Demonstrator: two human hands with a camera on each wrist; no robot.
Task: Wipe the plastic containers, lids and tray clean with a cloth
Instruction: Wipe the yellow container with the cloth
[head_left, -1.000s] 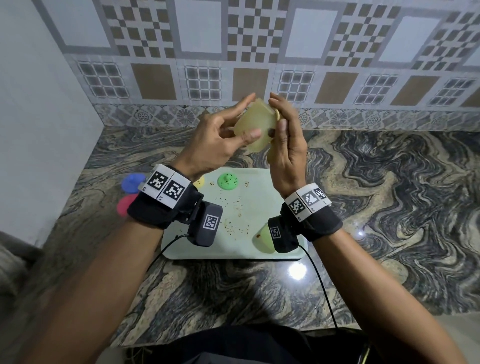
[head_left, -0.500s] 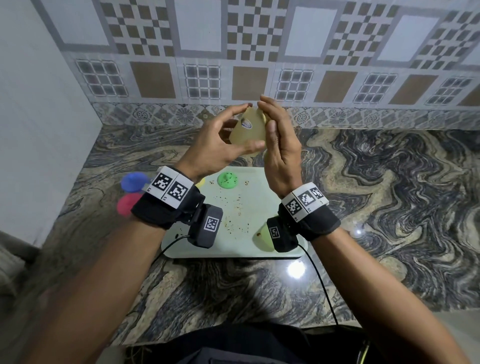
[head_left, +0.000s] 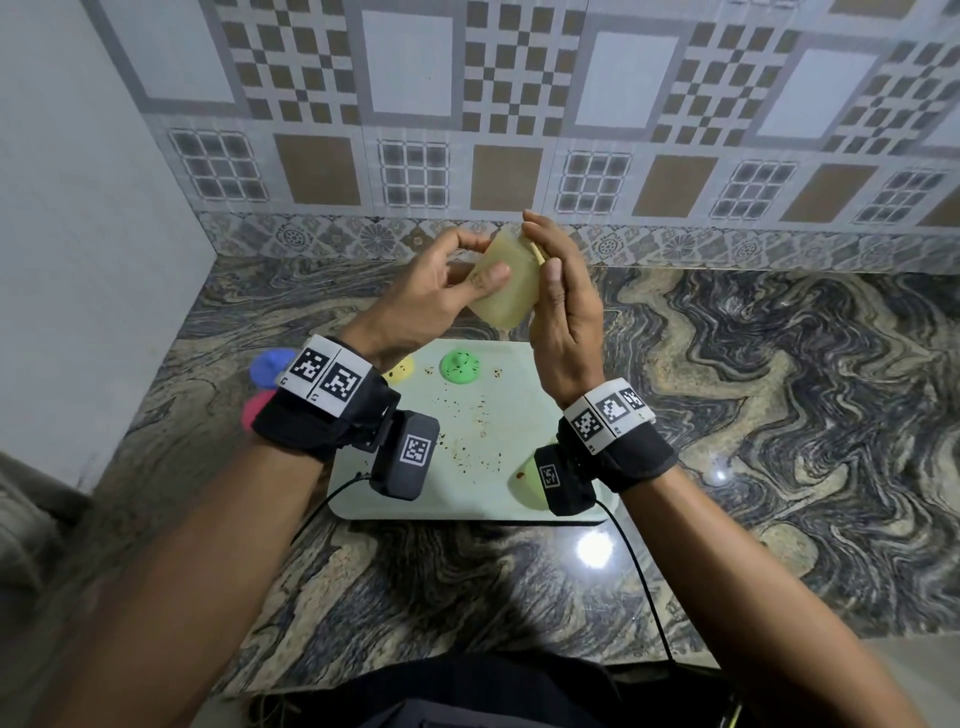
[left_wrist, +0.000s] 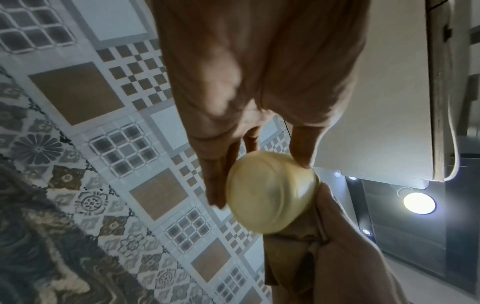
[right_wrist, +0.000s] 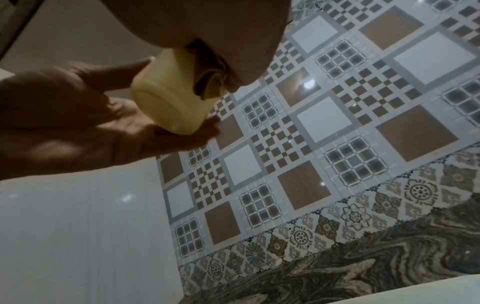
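Turning in my fingers since a moment ago, the yellow cup (head_left: 506, 285) now shows its side and bottom to my head camera where its open mouth with a cloth inside showed before; both hands have stayed raised at about the same height in front of the tiled wall (head_left: 519, 104). My left hand (head_left: 434, 301) pinches the cup, thumb on the near side and fingertips (left_wrist: 217, 193) along the far side. My right hand (head_left: 563, 317) is curled round a tan cloth (right_wrist: 210, 76) and presses it against the cup's rim end; from the left wrist the cloth hangs bunched under that hand.

Below the cup, well apart from it, a pale green tray (head_left: 467, 499) lies on the marbled counter (head_left: 779, 389), speckled with brown crumbs (head_left: 480, 426). On the tray sit a green lid (head_left: 460, 366) at the far edge, a yellow lid (head_left: 401, 370) just beside it and partly hidden by my left wrist, and a light green piece (head_left: 524, 486) near the front corner, half behind my right wrist camera. Off the tray to the left, on the counter, lie a blue lid (head_left: 270, 364) and a pink lid (head_left: 257, 408), close together.
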